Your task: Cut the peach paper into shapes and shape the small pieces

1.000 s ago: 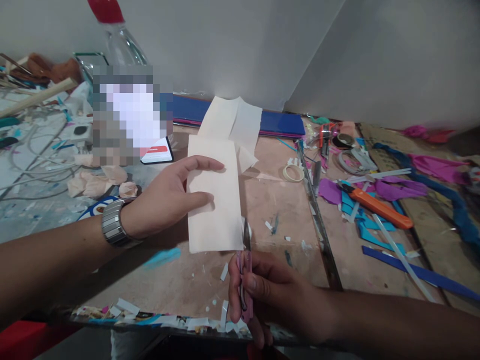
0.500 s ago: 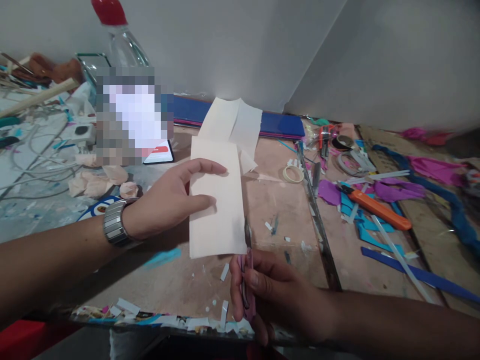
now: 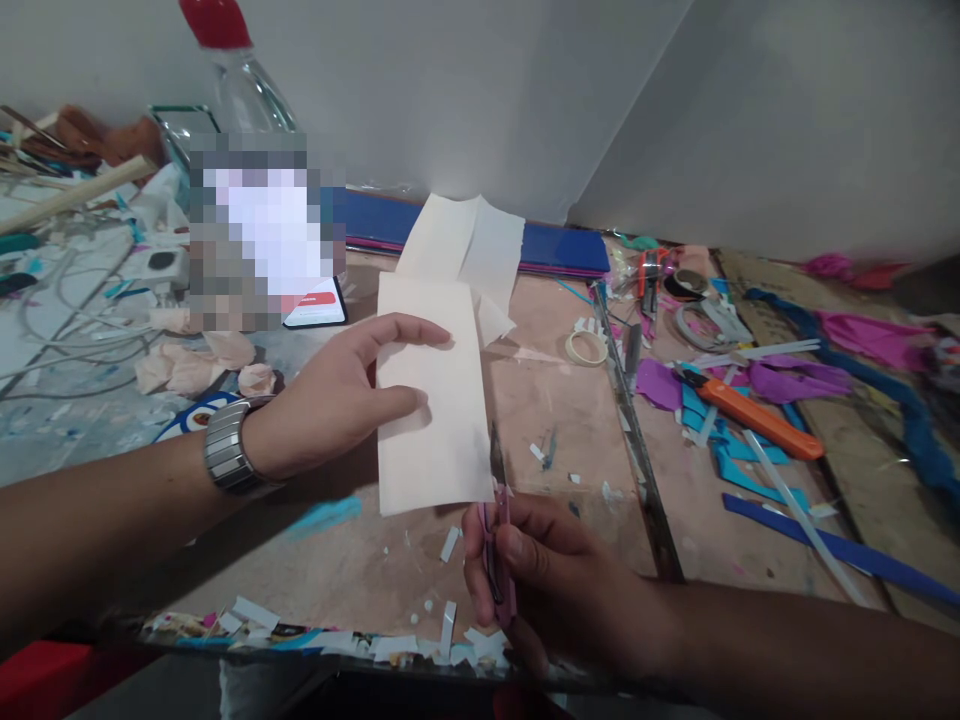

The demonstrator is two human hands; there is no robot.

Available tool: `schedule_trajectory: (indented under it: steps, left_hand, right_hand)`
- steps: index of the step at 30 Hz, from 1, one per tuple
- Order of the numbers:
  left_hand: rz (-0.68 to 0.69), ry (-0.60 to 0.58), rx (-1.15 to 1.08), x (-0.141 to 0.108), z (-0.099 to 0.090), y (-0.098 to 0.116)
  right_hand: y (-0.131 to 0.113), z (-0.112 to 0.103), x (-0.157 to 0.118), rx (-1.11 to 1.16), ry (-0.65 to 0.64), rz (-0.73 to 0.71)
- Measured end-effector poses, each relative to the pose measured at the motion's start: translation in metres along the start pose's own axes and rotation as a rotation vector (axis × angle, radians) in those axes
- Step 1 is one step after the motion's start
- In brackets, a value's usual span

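Observation:
A folded cream paper (image 3: pixel 431 440) lies lengthwise in front of me, its near edge seemingly lifted off the table. My left hand (image 3: pixel 341 385), with a metal watch (image 3: pixel 231 445) at the wrist, grips it from the left. Thumb and index finger rest apart on the upper face; the other fingers are hidden. Pink-handled scissors (image 3: pixel 501 560) are held in my right hand (image 3: pixel 555 570) at the paper's lower right corner. Their blades point away from me along its right edge. Behind this paper, more cream sheets (image 3: pixel 442 240) lean over a blue board (image 3: pixel 566 250).
A tape ring (image 3: pixel 586 346) lies right of the paper. Further right are an orange cutter (image 3: pixel 757 412), blue strips and purple scraps. Leftward stand a phone (image 3: pixel 319 305) and a red-capped bottle (image 3: pixel 247 90), near cables and crumpled peach pieces (image 3: pixel 187 365). White offcuts line the front edge.
The scissors and my right hand have shifted slightly up and right along the paper's edge. My left hand and the paper have moved a touch left.

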State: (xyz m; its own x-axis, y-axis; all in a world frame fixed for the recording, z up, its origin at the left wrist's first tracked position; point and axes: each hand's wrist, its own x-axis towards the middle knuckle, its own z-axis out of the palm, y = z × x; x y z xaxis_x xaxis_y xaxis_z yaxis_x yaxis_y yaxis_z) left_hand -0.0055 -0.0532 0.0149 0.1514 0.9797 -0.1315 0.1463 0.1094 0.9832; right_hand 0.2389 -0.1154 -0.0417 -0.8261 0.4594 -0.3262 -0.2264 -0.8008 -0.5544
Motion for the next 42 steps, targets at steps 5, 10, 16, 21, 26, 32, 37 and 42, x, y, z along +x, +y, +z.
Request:
schedule_trajectory:
  steps: [5,10,16,21,26,32,37,42]
  left_hand:
    - [-0.002,-0.007,-0.002,-0.0002,0.0002,0.0002]
    - [-0.01,-0.005,0.008,-0.0001,-0.0002,0.0007]
    - [0.006,0.002,0.021,0.0,-0.0005,0.0]
    - [0.0,-0.004,0.015,0.0004,-0.0005,-0.0001]
    - [0.002,-0.006,-0.002,0.0008,0.0,-0.0011]
    - [0.001,-0.009,0.003,0.0007,-0.0005,-0.0019]
    - [0.012,-0.003,0.024,0.0008,-0.0008,-0.0027]
    - [0.023,0.002,0.048,0.0009,-0.0008,-0.0015]
  right_hand:
    - [0.0,0.0009,-0.0001,-0.008,0.012,0.004]
    - [-0.0017,0.003,-0.0003,-0.007,0.018,0.02]
    - [-0.0027,0.0034,-0.0001,-0.033,0.001,0.008]
    - [-0.003,0.0039,0.0004,-0.04,0.015,-0.004]
    - [-0.0031,0.0038,0.0005,-0.034,0.024,0.003]
    - [-0.004,0.0035,0.0,-0.03,0.027,0.023]
    - [-0.0042,0.005,0.0004,-0.03,0.038,0.016]
    - [-0.0025,0.0033,-0.0001,-0.014,0.033,-0.004]
